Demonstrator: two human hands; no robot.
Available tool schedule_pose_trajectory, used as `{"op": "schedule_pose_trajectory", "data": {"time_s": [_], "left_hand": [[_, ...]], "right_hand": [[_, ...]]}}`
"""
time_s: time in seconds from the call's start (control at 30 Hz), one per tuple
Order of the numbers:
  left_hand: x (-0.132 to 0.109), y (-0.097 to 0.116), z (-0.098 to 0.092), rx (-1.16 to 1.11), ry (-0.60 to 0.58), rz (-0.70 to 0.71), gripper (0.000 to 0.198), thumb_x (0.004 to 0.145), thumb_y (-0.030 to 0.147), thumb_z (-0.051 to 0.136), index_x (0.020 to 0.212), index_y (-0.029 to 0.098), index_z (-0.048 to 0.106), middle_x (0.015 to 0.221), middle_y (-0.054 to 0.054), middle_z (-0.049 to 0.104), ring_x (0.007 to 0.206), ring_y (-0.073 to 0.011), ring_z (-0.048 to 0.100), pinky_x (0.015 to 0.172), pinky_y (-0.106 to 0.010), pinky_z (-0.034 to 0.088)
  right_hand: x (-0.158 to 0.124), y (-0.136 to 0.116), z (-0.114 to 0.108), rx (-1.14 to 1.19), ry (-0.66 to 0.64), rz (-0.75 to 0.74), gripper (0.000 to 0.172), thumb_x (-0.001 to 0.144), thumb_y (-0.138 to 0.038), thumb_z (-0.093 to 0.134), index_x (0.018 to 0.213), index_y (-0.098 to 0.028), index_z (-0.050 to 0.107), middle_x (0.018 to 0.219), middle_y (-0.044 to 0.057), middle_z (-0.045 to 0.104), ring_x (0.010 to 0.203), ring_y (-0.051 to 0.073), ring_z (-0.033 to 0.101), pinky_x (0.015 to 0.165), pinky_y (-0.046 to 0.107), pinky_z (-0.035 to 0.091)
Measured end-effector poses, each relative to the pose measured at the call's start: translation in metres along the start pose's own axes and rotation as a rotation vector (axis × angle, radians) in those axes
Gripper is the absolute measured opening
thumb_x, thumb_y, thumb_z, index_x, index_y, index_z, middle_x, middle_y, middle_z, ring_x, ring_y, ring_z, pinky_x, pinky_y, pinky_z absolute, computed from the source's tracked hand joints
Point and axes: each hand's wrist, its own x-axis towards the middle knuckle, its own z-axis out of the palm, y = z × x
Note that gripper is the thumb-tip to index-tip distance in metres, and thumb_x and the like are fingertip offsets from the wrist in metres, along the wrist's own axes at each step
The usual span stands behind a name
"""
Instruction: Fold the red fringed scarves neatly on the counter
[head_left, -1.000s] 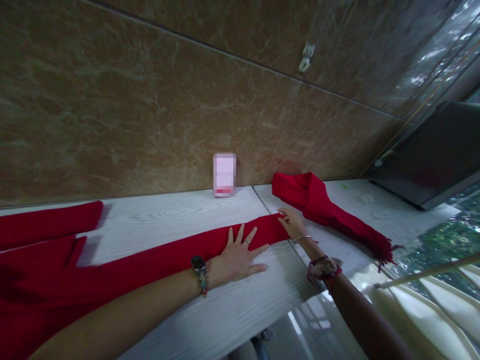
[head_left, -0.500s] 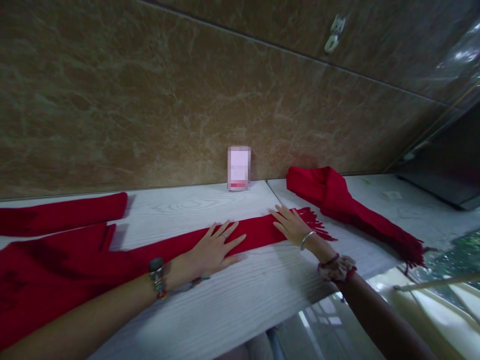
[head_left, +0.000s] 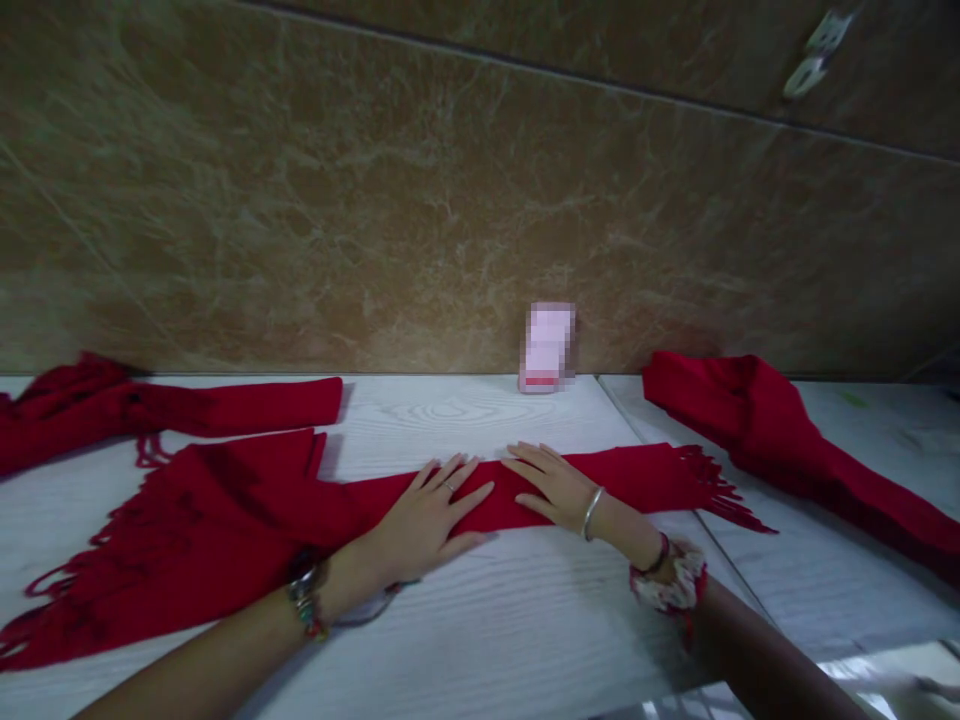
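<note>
A red fringed scarf (head_left: pixel 637 478) stretches across the white surface, narrow on the right and fanned out wide on the left, where a fold lies over it. My left hand (head_left: pixel 431 510) rests flat on its middle, fingers spread, with a ring on one finger. Just to the right, my right hand (head_left: pixel 555 487) also lies flat on the cloth, fingers stretched toward the left hand. Both palms face down, and neither hand grips the fabric. The scarf's right fringe (head_left: pixel 720 485) splays out loosely beyond my right hand.
A second folded red scarf (head_left: pixel 247 408) lies at the back left, and another red cloth (head_left: pixel 787 430) at the right. A pink, pixelated upright object (head_left: pixel 547 347) leans at the brown marbled wall (head_left: pixel 420 190). The white wood-grain tabletop (head_left: pixel 480 620) ends at the lower right.
My right hand has moved left along the scarf, away from its fringe and closer to my left hand. The view has turned left, showing more of the left-hand scarves.
</note>
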Motion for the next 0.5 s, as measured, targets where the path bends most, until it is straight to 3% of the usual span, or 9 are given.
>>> {"op": "schedule_pose_trajectory", "data": {"time_s": [0.23,0.4,0.5], "left_hand": [[-0.008,0.007,0.002,0.047,0.034,-0.085,0.050,0.088,0.047,0.033,0.131,0.023,0.038,0.136,-0.009,0.038,0.124,-0.0267,0.034,0.100,-0.047,0.026],[-0.011,0.012,0.003,0.054,-0.029,-0.153,0.047,0.088,0.038,0.036,0.133,0.024,0.036,0.138,-0.008,0.034,0.126,-0.0298,0.030,0.098,-0.054,0.028],[-0.011,0.015,0.003,0.053,-0.042,-0.180,0.047,0.088,0.038,0.035,0.134,0.024,0.034,0.138,-0.008,0.034,0.127,-0.0293,0.029,0.098,-0.054,0.029]], "right_hand": [[-0.013,0.002,0.000,0.045,0.018,-0.112,0.051,0.082,-0.039,0.048,0.128,-0.018,0.042,0.135,0.015,0.039,0.128,0.025,0.029,0.101,0.051,0.027],[-0.017,0.001,0.010,0.035,0.056,-0.157,0.061,0.078,-0.044,0.052,0.130,-0.015,0.039,0.136,0.016,0.038,0.129,0.026,0.025,0.102,0.054,0.023],[-0.017,-0.004,0.011,0.018,0.115,-0.203,0.052,0.079,-0.038,0.053,0.125,-0.015,0.046,0.131,0.015,0.044,0.128,0.025,0.029,0.102,0.051,0.026]]}}
